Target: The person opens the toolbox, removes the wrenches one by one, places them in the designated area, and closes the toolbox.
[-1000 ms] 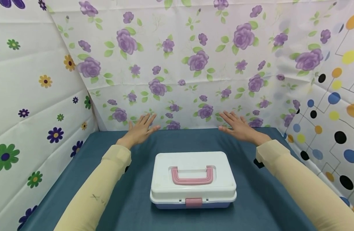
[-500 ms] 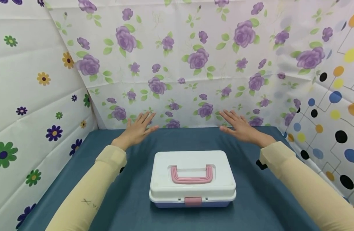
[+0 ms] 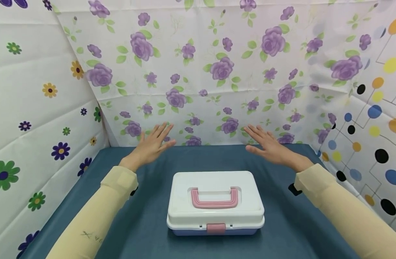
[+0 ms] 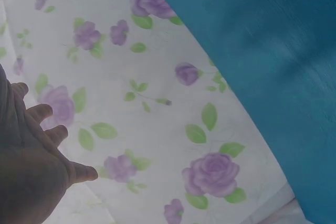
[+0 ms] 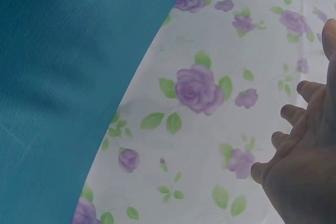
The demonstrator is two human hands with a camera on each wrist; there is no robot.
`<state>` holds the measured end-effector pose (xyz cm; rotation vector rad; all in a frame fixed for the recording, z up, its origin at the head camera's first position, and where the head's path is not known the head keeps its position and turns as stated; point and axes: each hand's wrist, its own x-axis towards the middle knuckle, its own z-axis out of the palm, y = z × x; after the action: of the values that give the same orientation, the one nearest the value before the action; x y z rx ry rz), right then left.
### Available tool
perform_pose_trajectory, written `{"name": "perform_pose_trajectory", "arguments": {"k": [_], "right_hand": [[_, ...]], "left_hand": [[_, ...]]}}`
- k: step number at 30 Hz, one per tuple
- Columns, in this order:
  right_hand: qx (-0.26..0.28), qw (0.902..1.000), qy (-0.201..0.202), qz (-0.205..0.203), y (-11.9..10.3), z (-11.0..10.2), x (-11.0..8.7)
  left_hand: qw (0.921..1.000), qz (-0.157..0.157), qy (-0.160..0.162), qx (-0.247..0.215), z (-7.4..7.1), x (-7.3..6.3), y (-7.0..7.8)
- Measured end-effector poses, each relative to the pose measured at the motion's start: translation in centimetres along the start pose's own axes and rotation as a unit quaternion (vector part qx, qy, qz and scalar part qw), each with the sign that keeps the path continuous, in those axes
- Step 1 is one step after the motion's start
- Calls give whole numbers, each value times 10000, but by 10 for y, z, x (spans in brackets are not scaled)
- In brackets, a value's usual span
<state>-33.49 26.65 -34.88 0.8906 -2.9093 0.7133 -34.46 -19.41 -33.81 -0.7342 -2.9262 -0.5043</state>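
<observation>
Smooth, glossy plastic case point(image 3: 215, 216); 2 matt cloth sleeves point(image 3: 93, 213).

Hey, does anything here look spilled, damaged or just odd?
Only the dark, scribble-like marks on the left sleeve stand out, breaking up its plain cream cloth. The pink-handled carry case sits upright and closed, and no spill or damage shows.

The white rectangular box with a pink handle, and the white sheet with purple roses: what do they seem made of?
White box: probably hard plastic, smooth with slight sheen; rounded, moulded-looking edges suggest this.
Its pink handle: likely plastic too, with even ridges.
Rose-printed sheet: thin cloth or plastic film, mostly matte; creases show flexibility, but I cannot tell which.
</observation>
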Motion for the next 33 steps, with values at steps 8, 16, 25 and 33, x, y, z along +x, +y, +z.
{"name": "perform_pose_trajectory", "arguments": {"k": [8, 16, 25, 33], "right_hand": [[124, 9998, 66, -122, -2, 0, -4], [241, 9994, 45, -263, -12, -1, -9], [383, 9973, 101, -617, -21, 3, -17], [454, 9967, 32, -670, -29, 7, -23]], "left_hand": [[9997, 235, 7, 109, -2, -7, 18], [9993, 381, 8, 44, 3, -11, 25], [9979, 640, 92, -103, 3, -20, 30], [9972, 744, -23, -73, 8, -29, 38]]}}
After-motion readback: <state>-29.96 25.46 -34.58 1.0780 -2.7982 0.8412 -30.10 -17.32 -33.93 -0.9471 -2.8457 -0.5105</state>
